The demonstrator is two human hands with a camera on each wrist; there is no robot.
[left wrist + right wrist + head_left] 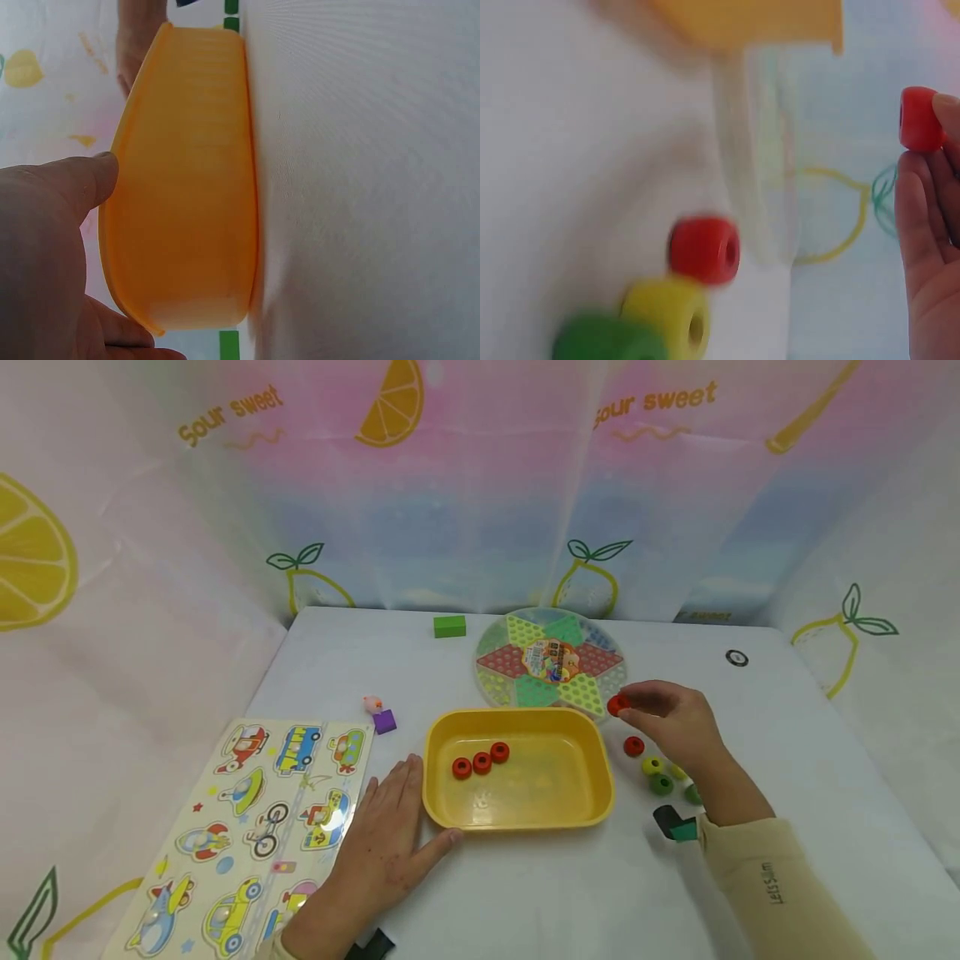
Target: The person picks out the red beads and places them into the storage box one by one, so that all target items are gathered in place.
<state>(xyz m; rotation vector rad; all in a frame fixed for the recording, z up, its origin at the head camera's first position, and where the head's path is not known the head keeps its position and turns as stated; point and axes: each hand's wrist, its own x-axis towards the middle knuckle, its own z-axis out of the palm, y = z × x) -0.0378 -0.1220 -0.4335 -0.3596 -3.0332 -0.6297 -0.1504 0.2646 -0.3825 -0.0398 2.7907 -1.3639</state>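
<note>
A yellow tray [517, 814] stands mid-table with three red beads [482, 763] inside. My left hand [390, 839] rests against its left side, fingers straight and thumb at the near rim; the left wrist view shows that thumb on the edge of the tray [184, 180]. My right hand [671, 722] pinches a red bead [618, 705] between thumb and fingers, raised to the right of the tray. The right wrist view shows the pinched bead [921, 118] at the fingertips. Below that hand lie another red bead [633, 746], yellow beads [652, 766] and green beads [661, 785].
A round Chinese checkers board [536, 692] lies behind the tray. The vehicle puzzle board [240, 827] is at left, near a purple block [385, 721] and a small pink figure [372, 704]. Farther back are a green block [450, 627] and a black ring [737, 658].
</note>
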